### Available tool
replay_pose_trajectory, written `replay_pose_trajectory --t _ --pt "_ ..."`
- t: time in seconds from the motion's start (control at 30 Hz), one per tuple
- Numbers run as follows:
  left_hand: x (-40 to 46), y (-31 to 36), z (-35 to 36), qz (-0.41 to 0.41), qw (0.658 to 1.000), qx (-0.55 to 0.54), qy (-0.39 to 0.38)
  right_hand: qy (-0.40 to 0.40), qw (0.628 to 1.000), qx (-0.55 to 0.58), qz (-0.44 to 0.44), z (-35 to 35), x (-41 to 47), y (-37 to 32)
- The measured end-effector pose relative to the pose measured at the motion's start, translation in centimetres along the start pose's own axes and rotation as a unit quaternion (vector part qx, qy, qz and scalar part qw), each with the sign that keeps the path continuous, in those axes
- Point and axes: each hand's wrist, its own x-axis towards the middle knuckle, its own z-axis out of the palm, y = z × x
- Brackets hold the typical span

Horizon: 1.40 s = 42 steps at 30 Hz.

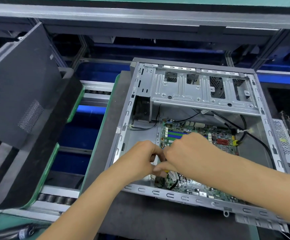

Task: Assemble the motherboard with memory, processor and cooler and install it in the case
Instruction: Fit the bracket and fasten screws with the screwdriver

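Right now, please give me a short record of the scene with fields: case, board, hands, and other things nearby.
case: open metal case, lying flat on a grey mat
board: green motherboard inside the case
left hand: left hand, fingers curled at the board's left edge; held item hidden
right hand: right hand, close beside the left, fingers curled
nearby: dark side panel at left

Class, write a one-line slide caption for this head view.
Both hands, left and right, work close together over the green motherboard inside the open grey metal case.
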Motion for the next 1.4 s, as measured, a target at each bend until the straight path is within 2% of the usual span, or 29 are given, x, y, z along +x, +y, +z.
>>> replay_pose_trajectory --t 0.07,0.17,0.33,0.57,0.8,0.93,1.0,1.07,1.1,1.23,1.4 --pt "0.1 0.0 0.1 0.002 1.0 -0.012 -0.009 0.015 0.998 0.044 -0.036 -0.1 -0.4 -0.2" --pt "0.0 0.0 0.1 0.0 0.998 -0.041 -0.037 -0.002 0.995 0.067 -0.08 -0.6 -0.6 -0.3" --pt "0.2 -0.3 0.0 0.014 1.0 0.001 -0.021 -0.012 0.999 -0.028 -0.019 -0.6 -0.1 -0.4" --pt "0.1 -0.2 0.1 0.037 0.998 -0.018 -0.038 -0.023 0.997 0.018 0.066 -0.6 -0.3 -0.4" --pt "0.2 0.0 0.2 0.023 0.999 0.005 -0.037 -0.086 0.994 0.047 0.039 -0.4 -0.7 -0.4" --pt "0.5 -0.5 0.4 -0.015 0.999 0.049 0.01 -0.052 0.994 0.092 0.021 0.8 -0.4 -0.3" --pt "0.8 -0.4 0.4 -0.03 0.997 0.054 0.043 -0.054 0.983 0.173 0.041 1.2 0.4 -0.4" --pt "1.1 -0.5 0.5 -0.049 0.995 0.043 0.074 -0.015 0.977 0.208 0.036 1.8 1.0 -0.3" --pt "1.1 -0.6 0.5 -0.054 0.994 0.038 0.085 -0.017 0.977 0.209 0.026 1.9 1.0 -0.3" --pt "1.4 -1.1 0.8 -0.059 0.992 0.022 0.11 -0.042 0.998 0.032 -0.024 1.3 0.1 -0.6" --pt "1.3 -1.1 0.8 -0.078 0.992 0.029 0.094 0.001 0.997 0.072 -0.033 0.9 -0.9 1.0"
